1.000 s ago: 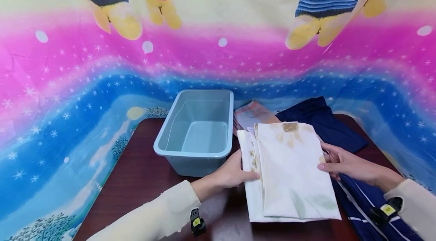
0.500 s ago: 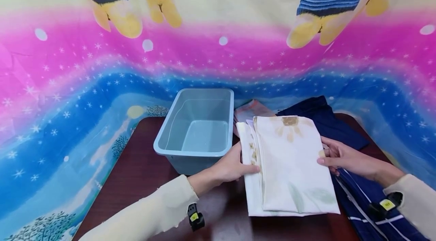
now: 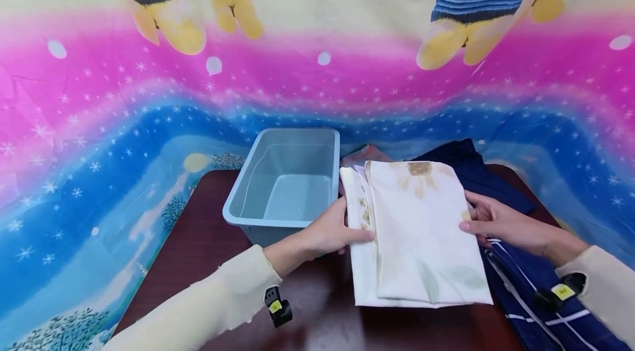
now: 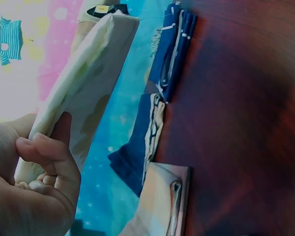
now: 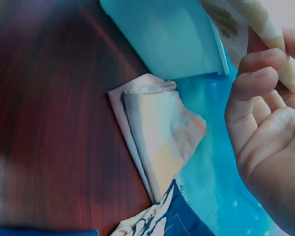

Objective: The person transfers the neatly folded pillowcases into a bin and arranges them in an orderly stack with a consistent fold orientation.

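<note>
A folded white cloth (image 3: pixel 421 230) with brown flower and green leaf prints is held up over the table between both hands. My left hand (image 3: pixel 329 232) pinches its left edge, thumb on the front face and fingers behind. On the opposite edge, my right hand (image 3: pixel 501 227) grips it the same way. In the left wrist view the cloth (image 4: pixel 96 83) shows edge-on, its layers held between thumb and curled fingers. The right wrist view catches only a corner of the cloth (image 5: pixel 258 14) above the palm.
A blue-grey plastic tub (image 3: pixel 283 224) stands left of the cloth on the dark red-brown table (image 3: pixel 218 263). Behind the cloth lie a folded pastel checked cloth (image 5: pixel 155 128) and a folded navy garment (image 3: pixel 458 158). Navy cloth with white stripes (image 3: pixel 545 290) lies under the right forearm.
Both hands have raised the folded cloth a little and shifted it slightly left. The grip stays the same, and the tub and other fabrics have not moved.
</note>
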The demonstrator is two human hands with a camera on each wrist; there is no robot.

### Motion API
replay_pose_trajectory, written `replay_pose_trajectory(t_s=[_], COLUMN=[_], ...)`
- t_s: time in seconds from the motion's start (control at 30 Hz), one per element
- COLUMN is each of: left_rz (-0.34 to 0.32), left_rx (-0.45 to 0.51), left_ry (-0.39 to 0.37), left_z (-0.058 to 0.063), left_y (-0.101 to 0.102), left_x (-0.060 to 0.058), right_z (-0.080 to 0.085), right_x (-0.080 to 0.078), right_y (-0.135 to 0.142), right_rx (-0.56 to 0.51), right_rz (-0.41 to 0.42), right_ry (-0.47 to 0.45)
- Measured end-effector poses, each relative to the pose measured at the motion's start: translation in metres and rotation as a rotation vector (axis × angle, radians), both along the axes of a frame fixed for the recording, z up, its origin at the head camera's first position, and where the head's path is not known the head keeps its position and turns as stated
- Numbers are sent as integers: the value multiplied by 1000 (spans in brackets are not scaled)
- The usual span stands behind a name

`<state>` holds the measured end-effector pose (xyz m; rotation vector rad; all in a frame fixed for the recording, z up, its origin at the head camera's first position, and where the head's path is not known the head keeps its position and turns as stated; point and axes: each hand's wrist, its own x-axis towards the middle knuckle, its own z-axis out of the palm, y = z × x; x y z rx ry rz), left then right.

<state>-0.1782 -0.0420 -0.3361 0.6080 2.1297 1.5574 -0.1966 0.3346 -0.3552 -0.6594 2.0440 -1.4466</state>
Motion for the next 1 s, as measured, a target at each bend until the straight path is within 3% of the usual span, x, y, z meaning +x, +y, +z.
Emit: replay_pose_trajectory(t_s=[0.5, 1.0], left_rz=[-9, 25], left_rx=[-97, -175], left_ry=[1, -47], left_z=[27, 36], left_y=[-26, -48], left_x=[-12, -24], right_z=[13, 17], right_x=[1, 0], right_y=[-28, -54], right_rx=[-5, 3], right_rz=[-93, -169], right_ry=[9, -11])
